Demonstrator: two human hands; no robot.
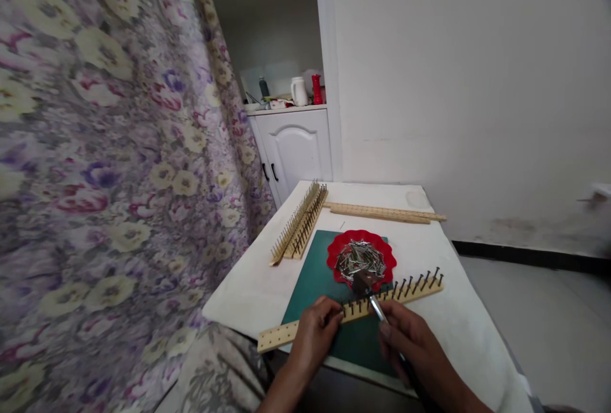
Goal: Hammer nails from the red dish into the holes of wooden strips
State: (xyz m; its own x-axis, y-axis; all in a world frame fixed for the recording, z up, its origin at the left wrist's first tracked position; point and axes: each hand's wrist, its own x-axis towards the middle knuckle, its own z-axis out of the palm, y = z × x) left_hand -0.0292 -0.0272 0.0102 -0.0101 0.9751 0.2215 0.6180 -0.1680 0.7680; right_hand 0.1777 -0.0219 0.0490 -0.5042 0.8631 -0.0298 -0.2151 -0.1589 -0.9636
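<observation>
A wooden strip [278,336] with rows of small holes lies slantwise across a green mat [305,279]. Dark nails [420,282] stand upright along its right part, while holes show bare at its left end. My left hand [315,330] is over the strip, thumb and fingers pinched around a nail at the end of the row; the fingertips hide most of it. In my right hand [410,336] is a hammer [377,307], gripped by the handle, with its dark head above the strip. Just behind the head, a red scalloped bowl [335,249] holds many loose silvery nails [360,259].
Strips studded with nails [305,222] lie at the table's back left. Bare wooden strips [377,212] lie along the back of the white table [248,292]. A floral curtain [119,177] hangs on the left; a white cabinet [300,149] stands behind.
</observation>
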